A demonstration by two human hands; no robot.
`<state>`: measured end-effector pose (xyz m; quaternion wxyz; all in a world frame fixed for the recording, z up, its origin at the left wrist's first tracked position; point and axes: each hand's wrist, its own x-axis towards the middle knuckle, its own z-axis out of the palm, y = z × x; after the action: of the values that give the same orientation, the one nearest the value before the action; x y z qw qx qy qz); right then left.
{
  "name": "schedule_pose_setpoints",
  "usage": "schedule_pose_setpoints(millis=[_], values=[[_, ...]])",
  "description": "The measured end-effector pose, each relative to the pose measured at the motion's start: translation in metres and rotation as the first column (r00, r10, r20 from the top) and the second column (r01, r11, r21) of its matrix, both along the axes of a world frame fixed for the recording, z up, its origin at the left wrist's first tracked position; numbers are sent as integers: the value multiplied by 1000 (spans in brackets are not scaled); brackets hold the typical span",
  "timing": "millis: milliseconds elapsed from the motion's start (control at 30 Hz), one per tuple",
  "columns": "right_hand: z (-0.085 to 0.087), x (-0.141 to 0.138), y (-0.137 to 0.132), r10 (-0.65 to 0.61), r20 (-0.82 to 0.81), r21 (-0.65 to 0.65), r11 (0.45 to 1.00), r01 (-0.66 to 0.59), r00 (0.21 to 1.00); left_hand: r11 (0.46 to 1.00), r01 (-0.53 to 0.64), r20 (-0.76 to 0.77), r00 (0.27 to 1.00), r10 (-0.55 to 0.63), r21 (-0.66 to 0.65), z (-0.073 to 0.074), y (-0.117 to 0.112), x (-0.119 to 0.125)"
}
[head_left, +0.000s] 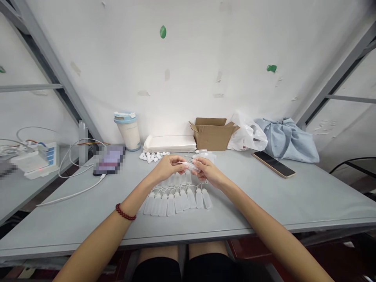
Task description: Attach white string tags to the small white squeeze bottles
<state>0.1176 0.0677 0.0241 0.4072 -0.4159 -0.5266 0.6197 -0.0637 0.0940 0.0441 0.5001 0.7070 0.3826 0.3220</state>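
My left hand (170, 166) and my right hand (208, 171) meet above the grey table (293, 199), both pinched on one small clear plastic bottle (190, 166) held between them. Just below them several small clear bottles (178, 200) with attached caps lie side by side in a row. A heap of small white caps (152, 156) lies further back to the left. A few loose clear bottles (207, 154) sit behind my right hand. A red bead bracelet is on my left wrist.
Against the wall stand a blue-lidded cup (128, 131), a stack of white trays (169, 143), an open cardboard box (212, 134), a white plastic bag (248, 135) and a blue cloth bundle (289, 140). A phone (273, 163) lies right; another phone with white cable (110, 159) lies left.
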Motion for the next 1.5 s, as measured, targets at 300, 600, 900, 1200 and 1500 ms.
schedule_pose_setpoints(millis=[300, 600, 900, 1200, 1500], values=[[-4, -3, 2, -152, 111, 249, 961, 121, 982, 999, -44, 105, 994, 43, 9, -3, 4, -1], [-5, -3, -1, -205, 182, 330, 934, 137, 962, 988, -77, 106, 992, 63, 137, -8, 6, 0], [-5, -2, 1, -150, 77, 211, 969, 131, 986, 992, 21, 28, 999, -24, 125, -5, 4, -3], [-5, -5, -1, -128, 22, 177, 977, 123, 991, 973, 3, -81, 997, 16, 231, -3, -1, -1], [-2, -4, -1, -119, -2, 110, 987, 118, 993, 929, -14, -64, 997, 40, 370, -6, 0, -1]])
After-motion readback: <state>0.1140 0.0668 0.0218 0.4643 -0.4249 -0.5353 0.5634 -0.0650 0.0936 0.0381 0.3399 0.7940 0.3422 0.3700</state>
